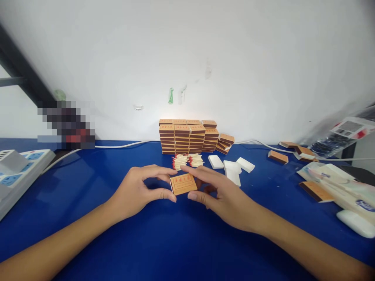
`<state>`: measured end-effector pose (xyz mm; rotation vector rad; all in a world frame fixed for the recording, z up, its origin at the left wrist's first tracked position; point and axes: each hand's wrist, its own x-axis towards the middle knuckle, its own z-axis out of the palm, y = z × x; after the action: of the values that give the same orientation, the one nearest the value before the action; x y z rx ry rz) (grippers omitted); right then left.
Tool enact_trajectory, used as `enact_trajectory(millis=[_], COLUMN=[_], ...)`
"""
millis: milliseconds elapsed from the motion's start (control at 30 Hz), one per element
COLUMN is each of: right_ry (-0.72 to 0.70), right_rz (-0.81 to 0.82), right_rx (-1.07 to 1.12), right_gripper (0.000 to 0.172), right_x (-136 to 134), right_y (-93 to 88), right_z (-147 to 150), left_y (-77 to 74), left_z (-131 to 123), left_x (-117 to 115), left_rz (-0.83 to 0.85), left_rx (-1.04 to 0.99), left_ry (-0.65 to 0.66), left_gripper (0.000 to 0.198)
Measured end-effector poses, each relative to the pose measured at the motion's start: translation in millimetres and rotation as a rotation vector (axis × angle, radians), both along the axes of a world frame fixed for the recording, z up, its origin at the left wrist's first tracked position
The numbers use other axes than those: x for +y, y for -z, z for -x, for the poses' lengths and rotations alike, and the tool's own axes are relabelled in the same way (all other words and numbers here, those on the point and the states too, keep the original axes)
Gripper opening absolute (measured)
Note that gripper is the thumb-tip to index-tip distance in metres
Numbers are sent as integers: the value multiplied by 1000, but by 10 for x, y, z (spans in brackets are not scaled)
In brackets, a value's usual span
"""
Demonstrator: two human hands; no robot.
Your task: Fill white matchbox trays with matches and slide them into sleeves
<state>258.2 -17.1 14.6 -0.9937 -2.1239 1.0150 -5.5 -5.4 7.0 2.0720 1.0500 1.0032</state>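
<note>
An orange matchbox (183,184) sits just above the blue table (175,242), held from both sides. My left hand (140,191) pinches its left end between thumb and forefinger. My right hand (219,193) grips its right end, fingers curled over the top edge. Just behind the box lies a loose pile of red-tipped matches (187,160). Three white inner trays (231,167) lie to the right of the matches.
A tall stack of matchboxes (190,136) stands against the white wall. More matchboxes (293,153) and plastic packets (336,183) lie at the right. A white power strip (20,168) sits at the left edge, with a white cable (123,146) along the wall.
</note>
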Motion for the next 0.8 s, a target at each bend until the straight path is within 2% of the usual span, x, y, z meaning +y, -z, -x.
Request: enact_trajectory(millis=[100,267,467,633,733,800], right_ry=[-55,-78,-102,-122,-73,-22], right_rz=[64,177,247,216,163,95], right_rx=[41,-11,-70,-115,-148,-161], right_gripper=[63,74,84,83,78,66], right_x=[-116,-315,-418,-414,-365,-309], right_y=[34,21,-27,-70,-43,-3], right_z=[70,108,112,131,147,155], left_y=[45,67,66,81,59,32], left_z=[-12,-53,-53,-58,-64,-64], left_x=[-19,-66,-87,-82,-71,-61], left_rz=[-3,12,-13,-9,8,25], left_rx=[-6,-32,-49,-69,-73,-75], left_ry=[60,76,97,90,73,54], left_gripper=[59,73,50,50,48,43])
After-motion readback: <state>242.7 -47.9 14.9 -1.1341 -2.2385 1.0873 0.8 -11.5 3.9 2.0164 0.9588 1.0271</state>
